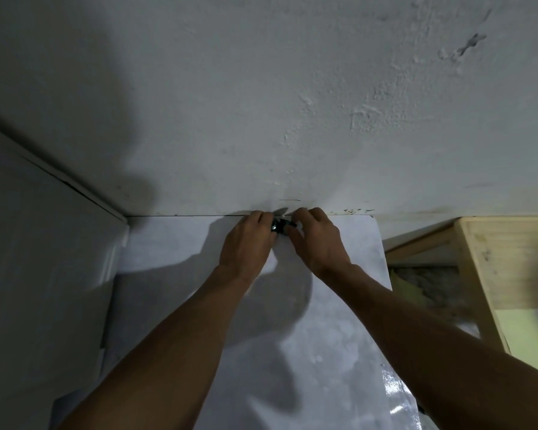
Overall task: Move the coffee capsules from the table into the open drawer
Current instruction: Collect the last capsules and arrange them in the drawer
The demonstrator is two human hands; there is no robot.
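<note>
Both hands meet at the far edge of the white-covered table (174, 243), close to the wall. Between them sit small dark coffee capsules (278, 226), mostly hidden by the fingers. My left hand (249, 240) curls its fingers around the capsules from the left. My right hand (316, 240) curls over them from the right, fingertips touching the dark pieces. How many capsules there are cannot be told. The wooden open drawer (503, 262) is to the right of the table, lower down.
A rough white wall (292, 103) rises right behind the table. A white panel (44, 243) stands along the left side. The drawer's pale wood frame has a dim cavity (423, 280) beside the table's right edge. Glossy plastic covers the near table.
</note>
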